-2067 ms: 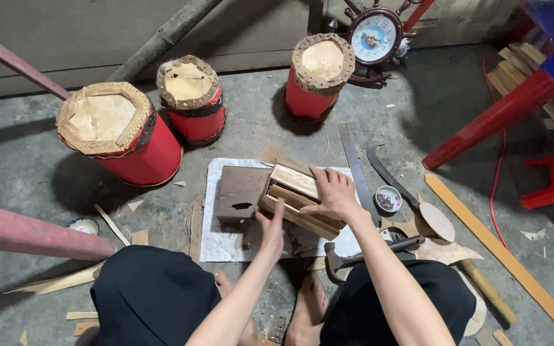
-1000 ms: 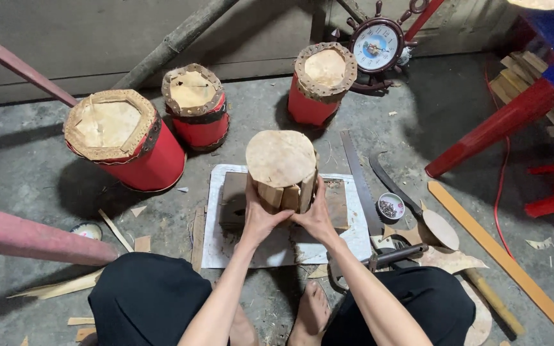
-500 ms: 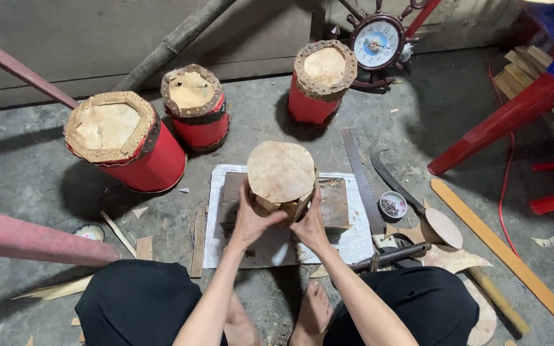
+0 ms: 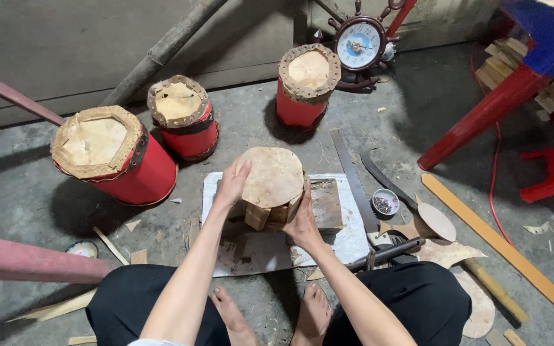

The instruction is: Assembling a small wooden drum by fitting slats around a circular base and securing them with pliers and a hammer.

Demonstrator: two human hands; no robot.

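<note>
An unpainted wooden drum body (image 4: 272, 189) made of staves, with a pale skin on top, stands upright on a dark wooden block (image 4: 326, 204) over a white sheet (image 4: 347, 240). My left hand (image 4: 232, 182) presses against its upper left rim. At the drum's lower right side, my right hand (image 4: 304, 221) grips the staves. Both hands hold the drum between them.
Three red drums (image 4: 113, 154) (image 4: 184, 115) (image 4: 306, 83) stand behind on the concrete floor. A saw blade (image 4: 351, 176), curved knife (image 4: 386, 179), small tin (image 4: 385, 202), hammer (image 4: 386, 251) and wooden slat (image 4: 501, 247) lie to the right. A clock (image 4: 359, 45) leans at the back; red furniture legs (image 4: 482, 118) at right.
The drum body lay on its side two seconds ago; both hands stood it upright on the block. Since then the left hand has slid up to the rim.
</note>
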